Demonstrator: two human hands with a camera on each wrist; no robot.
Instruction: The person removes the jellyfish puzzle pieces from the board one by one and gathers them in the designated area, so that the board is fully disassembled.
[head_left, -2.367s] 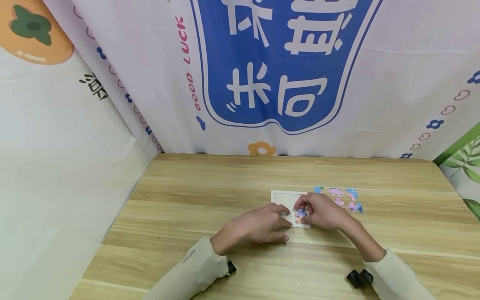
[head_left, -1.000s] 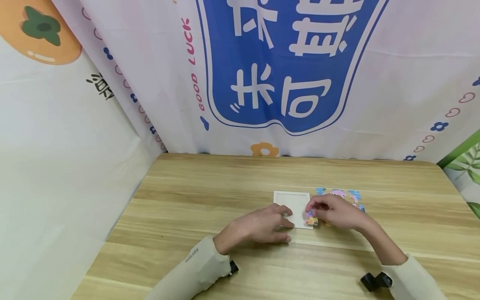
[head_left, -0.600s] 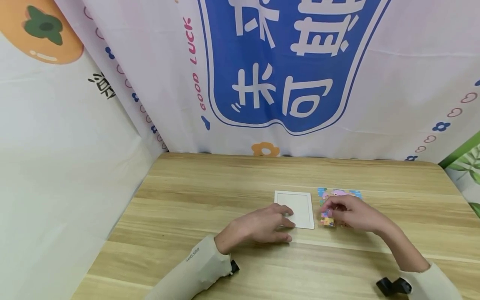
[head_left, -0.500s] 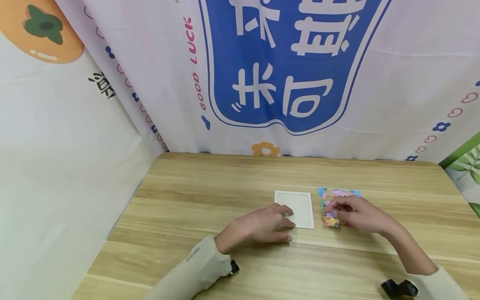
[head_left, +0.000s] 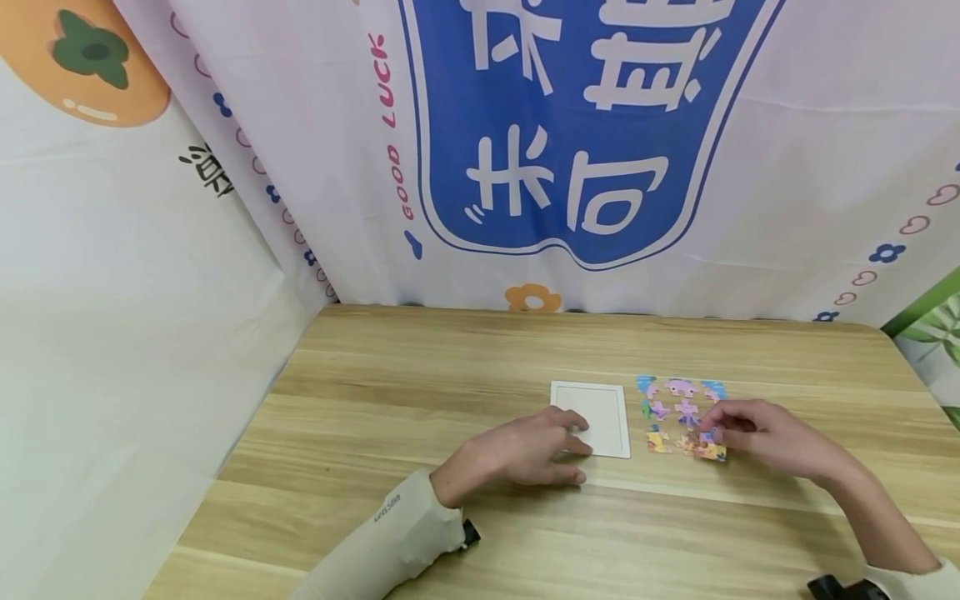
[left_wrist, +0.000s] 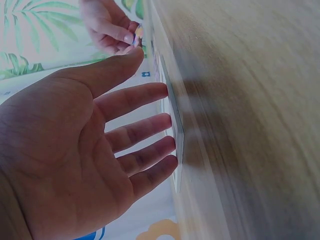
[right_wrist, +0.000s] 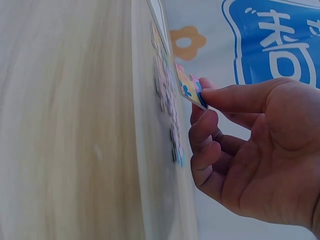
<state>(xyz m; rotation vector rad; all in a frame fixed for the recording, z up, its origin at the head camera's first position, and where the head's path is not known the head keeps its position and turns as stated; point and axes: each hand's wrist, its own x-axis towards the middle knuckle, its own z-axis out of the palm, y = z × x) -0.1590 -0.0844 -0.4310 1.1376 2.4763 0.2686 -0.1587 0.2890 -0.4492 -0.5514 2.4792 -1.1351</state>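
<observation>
My right hand (head_left: pixel 772 437) pinches a jigsaw puzzle piece (head_left: pixel 710 448) between thumb and fingers, over the lower right of the loose pieces. In the right wrist view this puzzle piece (right_wrist: pixel 188 86) is tilted and shows yellow, pink and blue. Several loose puzzle pieces (head_left: pixel 681 387), pink, blue and yellow, lie in rough rows on the table. To their left is a flat white puzzle tray (head_left: pixel 609 417) with nothing in its visible recess. My left hand (head_left: pixel 528 450) rests its fingertips on the tray's near left part; in the left wrist view its fingers (left_wrist: pixel 132 135) are nearly straight.
The wooden table (head_left: pixel 420 375) reaches back to a printed cloth (head_left: pixel 337 167) hanging behind it. A white cloth side (head_left: pixel 135 333) stands along the left edge. Black wrist cameras sit at both sleeves (head_left: pixel 405 533).
My right hand has moved right, from the tray's lower right corner across to the lower right of the loose pieces, pinching a puzzle piece. My left hand stays on the tray.
</observation>
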